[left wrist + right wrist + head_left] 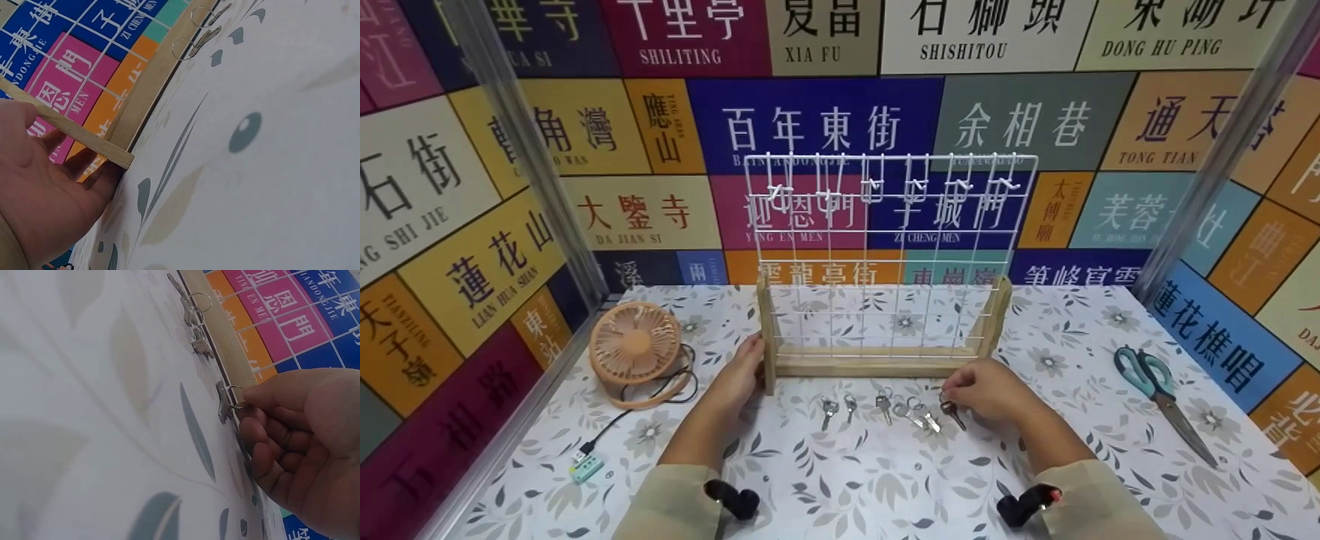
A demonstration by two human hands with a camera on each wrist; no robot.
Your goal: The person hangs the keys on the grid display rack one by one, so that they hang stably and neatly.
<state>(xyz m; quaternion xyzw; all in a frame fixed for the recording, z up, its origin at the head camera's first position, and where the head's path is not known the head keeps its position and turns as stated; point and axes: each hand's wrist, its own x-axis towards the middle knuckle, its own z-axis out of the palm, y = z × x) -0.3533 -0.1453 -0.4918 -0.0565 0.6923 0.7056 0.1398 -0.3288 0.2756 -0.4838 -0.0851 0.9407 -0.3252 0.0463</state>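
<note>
A white wire grid rack (885,260) stands upright in a wooden base (870,367), with several white hooks (915,190) along its upper part. My left hand (745,373) holds the rack's left wooden post (84,135), thumb on one side and fingers behind. With thumb and index finger, my right hand (988,386) pinches the ring (234,388) of a key (952,412), the rightmost in a row before the base. In the right wrist view that key (223,405) hangs from its ring close over the tabletop. Several other ringed keys (883,407) lie to its left.
An orange desk fan (635,341) with a black cable stands at the left, near a small mint-green block (586,469). Teal-handled scissors (1166,397) lie at the right. Printed panels (817,120) surround the floral-patterned table (840,480) at the back and sides.
</note>
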